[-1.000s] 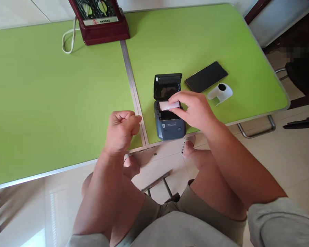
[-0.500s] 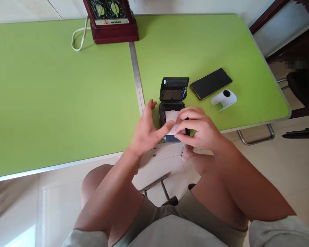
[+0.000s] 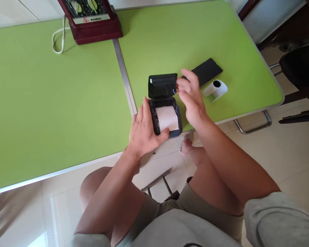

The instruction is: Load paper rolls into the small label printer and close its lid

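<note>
A small black printer stands at the table's front edge with its lid raised on the far side. Inside its bay sits a roll of white paper, with the loose end toward me. My left hand grips the printer from the left, its fingers along the side wall and its thumb over the front left corner by the paper. At the lid's right edge is my right hand, fingers apart and fingertips close to the lid; whether they touch it is hard to tell.
Behind my right hand lies a black phone, with a curled white paper piece nearer me. A dark red appliance with a white cord stands at the back. A metal strip crosses the green table. A black chair is at right.
My right hand has left the paper and moved up to the lid's right edge. My left hand has closed in against the printer's side. The view has shifted, and the paper roll now shows fully.
</note>
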Action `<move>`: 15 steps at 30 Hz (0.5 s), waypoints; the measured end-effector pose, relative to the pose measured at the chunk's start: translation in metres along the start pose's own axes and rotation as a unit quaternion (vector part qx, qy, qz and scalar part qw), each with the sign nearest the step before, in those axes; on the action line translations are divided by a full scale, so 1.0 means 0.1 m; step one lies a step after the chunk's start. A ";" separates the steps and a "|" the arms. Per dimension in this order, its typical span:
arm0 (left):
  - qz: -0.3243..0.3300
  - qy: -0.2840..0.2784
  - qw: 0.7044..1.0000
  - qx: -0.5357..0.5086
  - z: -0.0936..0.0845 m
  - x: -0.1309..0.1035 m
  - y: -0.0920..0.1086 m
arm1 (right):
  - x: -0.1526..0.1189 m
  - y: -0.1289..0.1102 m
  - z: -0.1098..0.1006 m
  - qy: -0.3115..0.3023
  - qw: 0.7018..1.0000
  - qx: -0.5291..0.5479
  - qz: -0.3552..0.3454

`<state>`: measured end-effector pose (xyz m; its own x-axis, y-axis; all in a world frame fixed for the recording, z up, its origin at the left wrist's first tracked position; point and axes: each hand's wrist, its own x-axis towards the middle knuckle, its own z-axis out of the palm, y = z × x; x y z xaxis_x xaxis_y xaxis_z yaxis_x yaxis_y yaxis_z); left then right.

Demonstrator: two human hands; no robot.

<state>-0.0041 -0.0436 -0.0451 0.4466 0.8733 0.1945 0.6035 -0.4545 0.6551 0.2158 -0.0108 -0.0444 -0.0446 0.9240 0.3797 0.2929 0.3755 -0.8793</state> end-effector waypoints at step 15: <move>-0.008 -0.030 0.999 0.039 -0.11 0.03 0.15 | -0.21 -0.22 -0.08 -0.048 0.991 -0.026 0.120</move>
<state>-0.0008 -0.0460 -0.0266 0.4734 0.8697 0.1394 0.6591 -0.4548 0.5989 0.2180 -0.0385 -0.0307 -0.0566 0.9899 0.1299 0.3549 0.1415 -0.9241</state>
